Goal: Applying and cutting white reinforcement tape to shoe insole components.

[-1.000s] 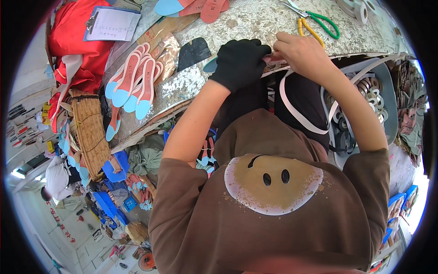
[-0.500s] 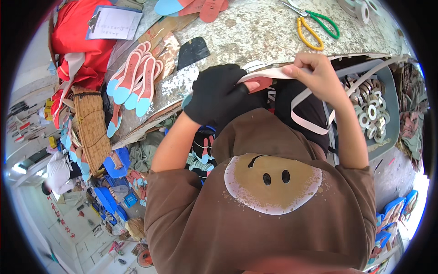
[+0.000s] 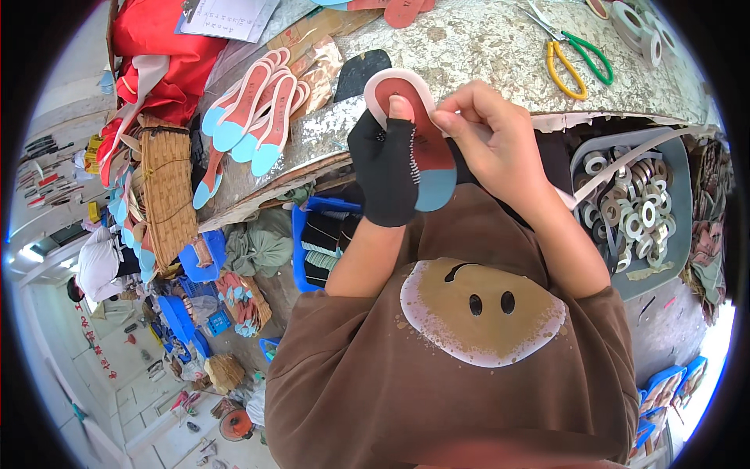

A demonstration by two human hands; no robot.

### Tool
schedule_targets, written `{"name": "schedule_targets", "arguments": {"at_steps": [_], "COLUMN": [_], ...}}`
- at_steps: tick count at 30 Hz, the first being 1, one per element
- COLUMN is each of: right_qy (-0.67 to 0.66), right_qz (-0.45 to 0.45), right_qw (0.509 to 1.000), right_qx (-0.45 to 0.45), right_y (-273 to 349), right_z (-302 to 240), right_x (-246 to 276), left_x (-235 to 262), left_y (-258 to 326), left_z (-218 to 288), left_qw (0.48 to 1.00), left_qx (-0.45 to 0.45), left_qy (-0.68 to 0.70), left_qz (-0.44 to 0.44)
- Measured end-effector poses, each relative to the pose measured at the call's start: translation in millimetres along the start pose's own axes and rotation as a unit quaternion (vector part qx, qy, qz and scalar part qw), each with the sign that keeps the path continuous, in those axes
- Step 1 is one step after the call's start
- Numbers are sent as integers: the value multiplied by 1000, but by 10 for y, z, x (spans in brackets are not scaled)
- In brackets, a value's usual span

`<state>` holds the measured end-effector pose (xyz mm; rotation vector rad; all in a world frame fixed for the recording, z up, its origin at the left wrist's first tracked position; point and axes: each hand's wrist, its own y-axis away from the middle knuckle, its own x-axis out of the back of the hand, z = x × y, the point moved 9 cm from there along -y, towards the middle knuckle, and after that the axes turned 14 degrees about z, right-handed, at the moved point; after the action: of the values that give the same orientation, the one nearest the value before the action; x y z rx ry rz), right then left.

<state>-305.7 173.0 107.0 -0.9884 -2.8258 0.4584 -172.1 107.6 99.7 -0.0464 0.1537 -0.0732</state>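
Head view: gloved left hand (image 3: 384,168) props the red-and-blue insole (image 3: 418,137) upright off the tabletop's (image 3: 484,47) near edge, fingers clasping it, while right hand (image 3: 488,144) fingers pinch its pale rim, likely pressing edging

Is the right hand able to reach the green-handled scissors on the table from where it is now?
Probably yes, but not at once. The right hand is pinching the edge of the shoe insole that the gloved left hand holds. The green-handled scissors lie uncovered on the table just beyond it.

One held insole (image 3: 418,133), two scissors (image 3: 576,59), four stacked insoles (image 3: 254,109).
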Motion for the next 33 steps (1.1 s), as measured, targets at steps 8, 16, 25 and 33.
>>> {"name": "schedule_targets", "arguments": {"at_steps": [8,16,25,33], "right_qy": [152,209,111,-40], "right_qz": [-38,-80,-83,-22], "right_qw": [982,969,990,989], "right_qx": [106,104,7,-143], "right_y": [7,308,205,353], "right_z": [-53,190,253,321], "right_x": [-6,55,262,301], "left_x": [-65,7,-174,-11], "left_y": [16,55,123,224], "left_z": [-351,-371,-213,-72], "left_qw": [996,993,980,996], "left_qx": [80,108,-71,-78], "left_qy": [-4,30,3,21], "left_qz": [-41,40,-184,-25]}}
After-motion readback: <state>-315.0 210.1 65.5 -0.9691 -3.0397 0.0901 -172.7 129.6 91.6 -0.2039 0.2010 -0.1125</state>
